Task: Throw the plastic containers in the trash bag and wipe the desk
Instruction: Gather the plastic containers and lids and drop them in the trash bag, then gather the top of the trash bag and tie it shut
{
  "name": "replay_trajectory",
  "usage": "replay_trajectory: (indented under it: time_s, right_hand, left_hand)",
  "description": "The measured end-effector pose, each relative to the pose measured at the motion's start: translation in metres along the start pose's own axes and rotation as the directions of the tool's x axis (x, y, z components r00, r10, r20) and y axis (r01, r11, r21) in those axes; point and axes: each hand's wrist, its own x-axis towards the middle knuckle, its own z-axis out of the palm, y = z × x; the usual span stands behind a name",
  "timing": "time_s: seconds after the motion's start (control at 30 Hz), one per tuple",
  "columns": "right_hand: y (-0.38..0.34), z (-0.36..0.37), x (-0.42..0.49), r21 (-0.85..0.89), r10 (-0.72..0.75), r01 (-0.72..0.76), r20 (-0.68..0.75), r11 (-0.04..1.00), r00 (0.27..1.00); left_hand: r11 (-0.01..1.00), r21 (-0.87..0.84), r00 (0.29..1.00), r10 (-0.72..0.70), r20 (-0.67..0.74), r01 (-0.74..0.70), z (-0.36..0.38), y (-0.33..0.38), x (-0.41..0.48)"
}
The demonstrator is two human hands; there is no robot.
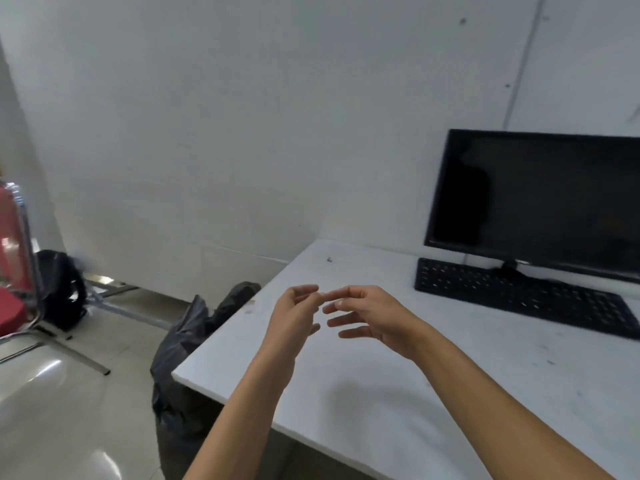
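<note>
Both my hands hover over the left part of the white desk [381,393]. My left hand [294,318] has loosely curled fingers and holds nothing. My right hand [367,315] has its fingers spread and relaxed, its fingertips touching those of the left hand. A dark grey trash bag [187,344] hangs slumped at the desk's left edge, reaching down to the floor. No plastic container and no cloth is in view. The desk shows faint smudges and a small speck [329,259] near the back.
A black monitor [533,199] and black keyboard [519,292] stand at the desk's back right against the white wall. On the floor at left are a black backpack [60,289] and a red chair [14,271] with metal legs.
</note>
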Motion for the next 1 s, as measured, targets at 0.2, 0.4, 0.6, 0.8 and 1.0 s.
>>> replay_trajectory:
  time_s: [0.2, 0.4, 0.6, 0.8, 1.0]
  right_hand:
    - [0.026, -0.052, -0.062, 0.07, 0.003, 0.012, -0.204, 0.997, 0.979]
    - [0.048, -0.088, -0.115, 0.106, 0.083, -0.051, -0.318, 0.993, 0.944]
    - [0.048, -0.103, -0.105, 0.056, 0.079, -0.066, -0.268, 0.996, 0.96]
    - [0.046, -0.095, -0.026, -0.078, 0.056, -0.066, -0.132, 0.995, 0.99]
    - [0.028, -0.046, 0.113, -0.135, -0.027, 0.034, 0.054, 0.99, 0.998]
  left_hand:
    - [0.995, 0.085, 0.97, 0.027, 0.242, -0.049, 0.084, -0.006, -0.019]
    - [0.989, 0.12, 0.931, 0.033, 0.363, -0.082, 0.134, -0.009, -0.032]
    - [0.971, 0.2, 0.943, 0.061, 0.327, -0.132, 0.137, -0.01, -0.02]
    - [0.947, 0.294, 0.985, 0.091, 0.144, -0.131, 0.08, -0.017, 0.039]
    - [0.926, 0.377, 0.976, 0.099, -0.196, -0.018, -0.017, -0.022, 0.136]
